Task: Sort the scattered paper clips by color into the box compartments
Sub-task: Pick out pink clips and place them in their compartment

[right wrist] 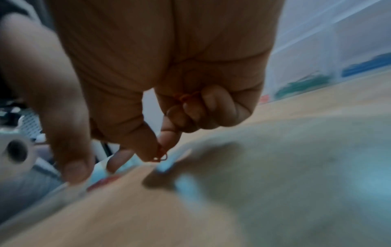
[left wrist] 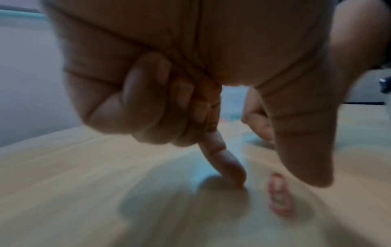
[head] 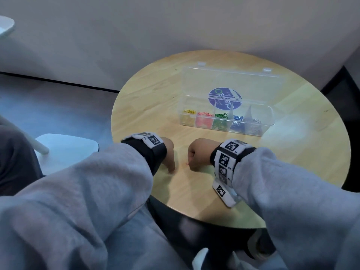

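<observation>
Head view: a clear box with its lid open stands on a round table; its compartments hold, from left to right, yellow, red, green, blue and silver clips. Both hands sit near the table's front edge, left hand and right hand close together. Left wrist view: the left hand's forefinger presses the tabletop, other fingers curled and holding nothing; a red clip lies just beside it. Right wrist view: the right hand pinches a red clip between thumb and forefinger, with more red clips clenched in its curled fingers.
</observation>
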A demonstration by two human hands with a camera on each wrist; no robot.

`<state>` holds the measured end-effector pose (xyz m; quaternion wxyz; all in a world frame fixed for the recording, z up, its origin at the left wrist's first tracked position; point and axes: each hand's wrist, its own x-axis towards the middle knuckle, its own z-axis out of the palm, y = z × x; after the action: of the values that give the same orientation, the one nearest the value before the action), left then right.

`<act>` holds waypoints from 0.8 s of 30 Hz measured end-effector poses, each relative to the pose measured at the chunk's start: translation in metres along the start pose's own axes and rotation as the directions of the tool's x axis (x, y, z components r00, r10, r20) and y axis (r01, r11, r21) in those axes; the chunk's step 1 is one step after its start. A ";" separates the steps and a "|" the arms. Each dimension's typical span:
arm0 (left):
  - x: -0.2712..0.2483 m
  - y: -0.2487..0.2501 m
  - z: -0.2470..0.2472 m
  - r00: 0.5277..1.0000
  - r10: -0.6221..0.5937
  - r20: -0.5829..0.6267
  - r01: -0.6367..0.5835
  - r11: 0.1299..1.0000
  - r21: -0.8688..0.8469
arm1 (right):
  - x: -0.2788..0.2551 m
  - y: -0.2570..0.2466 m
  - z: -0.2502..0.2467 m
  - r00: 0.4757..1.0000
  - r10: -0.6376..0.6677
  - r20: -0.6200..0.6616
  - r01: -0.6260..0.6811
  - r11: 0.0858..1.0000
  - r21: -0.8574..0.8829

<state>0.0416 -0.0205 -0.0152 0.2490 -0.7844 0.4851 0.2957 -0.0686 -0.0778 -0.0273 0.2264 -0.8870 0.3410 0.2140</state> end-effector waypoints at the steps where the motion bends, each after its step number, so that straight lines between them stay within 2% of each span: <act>1: 0.000 0.004 0.001 1.000 0.005 -0.009 -0.005 1.000 0.003 | -0.003 0.007 -0.004 1.000 0.001 -0.020 0.000 0.997 0.077; 5: 0.002 0.015 0.003 1.000 0.017 -0.013 -0.016 0.999 0.046 | -0.015 0.038 -0.019 0.998 0.060 -0.032 -0.042 0.913 0.405; 6: 0.004 0.016 0.004 1.000 0.013 -0.011 -0.013 0.998 0.061 | -0.017 0.045 -0.021 0.996 0.089 -0.010 -0.072 0.864 0.499; 9: 0.000 0.019 0.001 1.000 0.007 -0.010 -0.007 0.999 0.044 | -0.022 0.061 -0.025 0.982 0.146 0.118 -0.184 0.632 0.753; 11: -0.004 0.017 -0.005 1.000 0.008 -0.007 -0.008 0.998 -0.060 | -0.026 0.068 -0.027 0.975 0.131 0.182 -0.224 0.537 0.813; 12: -0.005 0.016 -0.009 1.000 0.019 -0.005 -0.020 0.986 -0.167 | -0.028 0.071 -0.029 0.975 0.114 0.192 -0.223 0.505 0.834; 13: -0.004 0.014 -0.014 0.999 0.041 0.004 -0.037 0.948 -0.317 | -0.029 0.074 -0.032 0.977 0.098 0.187 -0.211 0.468 0.858; 14: -0.003 0.013 -0.020 0.998 0.066 0.024 -0.046 0.872 -0.488 | -0.029 0.076 -0.036 0.982 0.092 0.166 -0.190 0.422 0.887; 16: -0.002 0.013 -0.034 0.996 0.093 0.013 -0.050 0.643 -0.764 | -0.029 0.078 -0.048 0.991 0.108 0.077 -0.108 0.325 0.940; 18: 0.000 0.017 -0.050 0.996 0.072 -0.052 -0.079 0.440 -0.895 | -0.028 0.077 -0.062 0.989 0.145 -0.040 0.001 0.258 0.966; 19: 0.001 0.020 -0.058 0.994 0.067 -0.086 -0.105 0.365 -0.925 | -0.027 0.076 -0.069 0.983 0.162 -0.089 0.049 0.236 0.971; 21: 0.004 0.024 -0.075 0.986 0.077 -0.150 -0.166 0.274 -0.947 | -0.023 0.073 -0.083 0.968 0.199 -0.155 0.110 0.221 0.969; 24: 0.012 0.027 -0.095 0.978 0.074 -0.195 -0.206 0.228 -0.951 | -0.009 0.072 -0.098 0.947 0.275 -0.168 0.116 0.195 0.974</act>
<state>0.0424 -0.1027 0.0402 -0.3401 -0.7388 0.2813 0.5093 -0.1034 -0.1750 0.0386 0.6684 -0.5437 0.4750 -0.1788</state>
